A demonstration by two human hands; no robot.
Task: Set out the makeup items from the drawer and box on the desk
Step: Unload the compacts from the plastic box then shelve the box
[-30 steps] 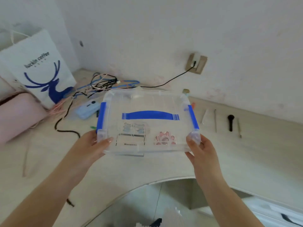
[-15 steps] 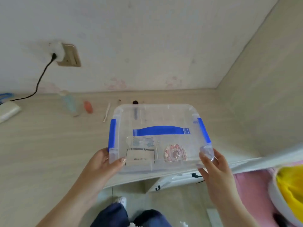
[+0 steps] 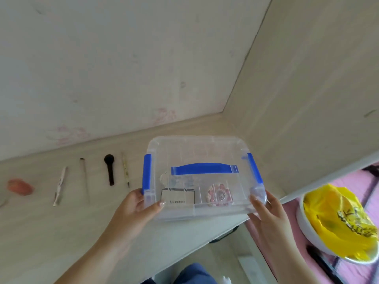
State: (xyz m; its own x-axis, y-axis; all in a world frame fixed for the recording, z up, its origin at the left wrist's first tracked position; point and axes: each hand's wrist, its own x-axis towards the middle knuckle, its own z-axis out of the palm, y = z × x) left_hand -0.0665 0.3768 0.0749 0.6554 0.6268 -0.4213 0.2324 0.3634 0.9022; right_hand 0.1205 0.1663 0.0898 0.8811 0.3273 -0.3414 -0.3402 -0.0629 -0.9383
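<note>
A clear plastic box (image 3: 205,152) with blue clips and a blue handle is held over the desk's right end, lid on. My left hand (image 3: 135,210) grips its near left corner and my right hand (image 3: 266,210) grips its near right corner. Through the lid show a white card and a pink round item. Laid out in a row on the desk (image 3: 51,232) to the left are an orange sponge (image 3: 19,187), a white pen-like stick (image 3: 59,186), a thin brush (image 3: 84,177), a black brush (image 3: 109,171) and a pale stick (image 3: 125,172).
The wall stands behind the desk and a wooden side panel (image 3: 307,99) closes the right end. A white bin with a yellow bag (image 3: 338,226) sits lower right beside pink fabric. My knee in blue shows below the desk edge.
The box has been carried rightward along the desk toward the corner by the side panel, both hands still holding it. The view has turned right; the socket and cables have left the frame.
</note>
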